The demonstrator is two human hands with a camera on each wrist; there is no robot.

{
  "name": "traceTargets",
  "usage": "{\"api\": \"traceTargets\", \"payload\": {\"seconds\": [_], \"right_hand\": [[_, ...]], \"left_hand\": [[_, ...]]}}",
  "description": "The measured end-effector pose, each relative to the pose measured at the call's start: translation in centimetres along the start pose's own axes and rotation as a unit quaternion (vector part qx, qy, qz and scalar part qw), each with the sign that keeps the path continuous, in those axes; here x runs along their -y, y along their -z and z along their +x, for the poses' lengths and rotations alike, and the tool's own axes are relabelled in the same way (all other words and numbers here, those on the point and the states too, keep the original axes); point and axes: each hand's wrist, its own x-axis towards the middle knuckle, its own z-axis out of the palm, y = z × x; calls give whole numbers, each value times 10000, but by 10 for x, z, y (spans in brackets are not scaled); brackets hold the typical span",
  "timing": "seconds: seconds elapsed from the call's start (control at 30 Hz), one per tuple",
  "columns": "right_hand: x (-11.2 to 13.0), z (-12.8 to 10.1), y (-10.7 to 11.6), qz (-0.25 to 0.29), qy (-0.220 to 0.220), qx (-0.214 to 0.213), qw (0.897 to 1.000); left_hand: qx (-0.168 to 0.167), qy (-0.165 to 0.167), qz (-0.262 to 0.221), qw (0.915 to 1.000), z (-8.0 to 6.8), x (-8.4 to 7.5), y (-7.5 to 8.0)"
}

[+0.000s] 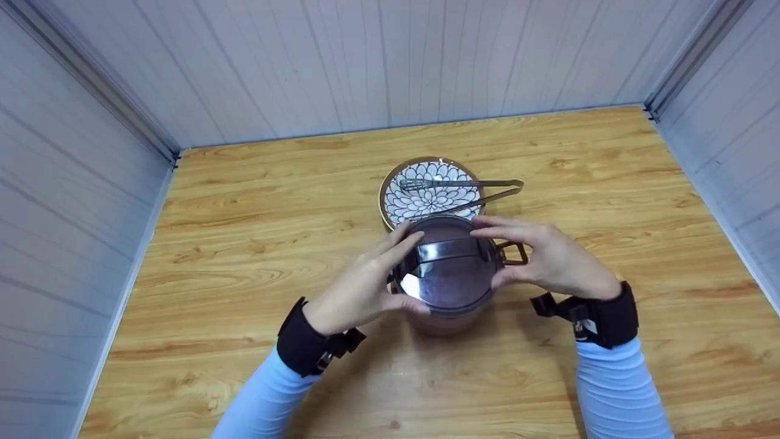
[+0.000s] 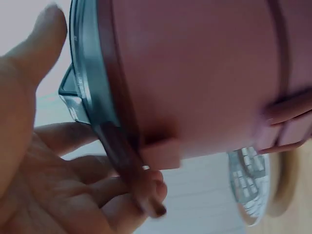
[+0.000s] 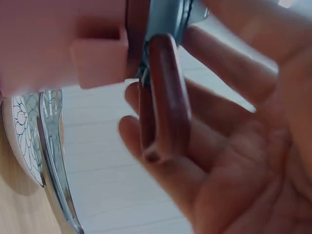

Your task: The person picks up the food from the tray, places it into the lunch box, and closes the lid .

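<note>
A pink pot stands upright on the table under a dark, shiny lid with a metal handle across its top. My left hand is at the left side of the lid, fingers and thumb spread along the rim. In the left wrist view its fingers lie behind a brown side clasp, which is blurred. My right hand is on the opposite side, thumb and fingers apart. A brown loop-shaped clasp sticks out in front of its bent fingers; contact there is hard to tell.
Behind the pot lies a plate with a petal pattern and brown rim. Metal tongs rest across it, ends pointing left. Pale panel walls border the wooden table at the back and sides.
</note>
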Motion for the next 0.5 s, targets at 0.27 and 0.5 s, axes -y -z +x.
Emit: {"api": "traceTargets", "payload": {"seconds": [0.27,0.5], "right_hand": [[-8,-2,0,81,-264,627,9977],[-11,0,-1,218,-322,566,9976]], "left_hand": [[-92,239,-99,9996,-8,12,-11],[-351,213,-81,9991,-8,12,-13]]}}
